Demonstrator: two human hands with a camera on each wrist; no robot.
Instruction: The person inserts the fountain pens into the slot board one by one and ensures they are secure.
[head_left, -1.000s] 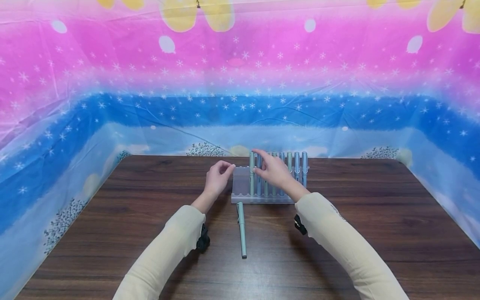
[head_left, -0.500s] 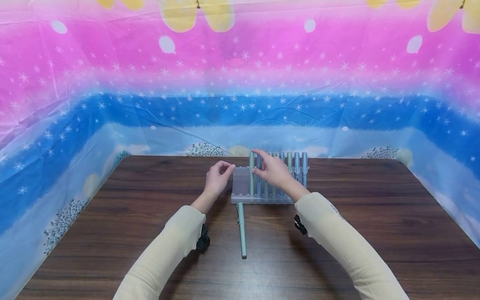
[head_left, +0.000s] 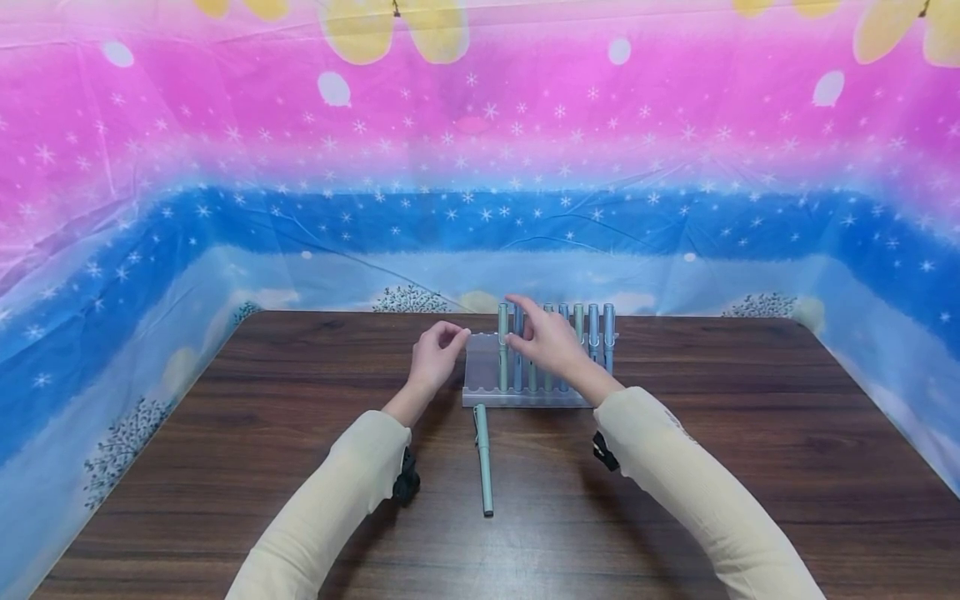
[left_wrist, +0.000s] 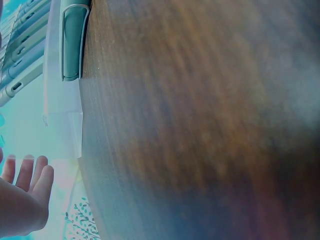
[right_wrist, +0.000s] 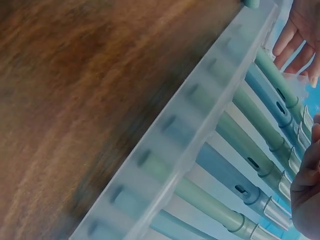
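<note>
A clear pen rack (head_left: 482, 364) stands on the table, with several green and blue capped pens (right_wrist: 242, 150) upright in its slots. My left hand (head_left: 433, 360) is at the rack's upper left corner, pinching it between thumb and index finger. Over the row of pens is my right hand (head_left: 553, 343), thumb and index finger spread apart beside the leftmost green pen (head_left: 503, 358). It hides parts of the middle pens. One green pen (head_left: 485, 467) lies on the table in front of the rack, its clip end toward it; that end also shows in the left wrist view.
The dark wooden table (head_left: 300, 517) reaches back to a pink and blue snowflake-patterned cloth (head_left: 420, 208), which surrounds it on the back and sides. Bare slots are at the rack's left end. Black wrist cameras (head_left: 406, 479) hang under both sleeves.
My right index finger has lifted slightly and the right forearm has shifted a little to the right. The left hand, the rack and the lying pen stay put.
</note>
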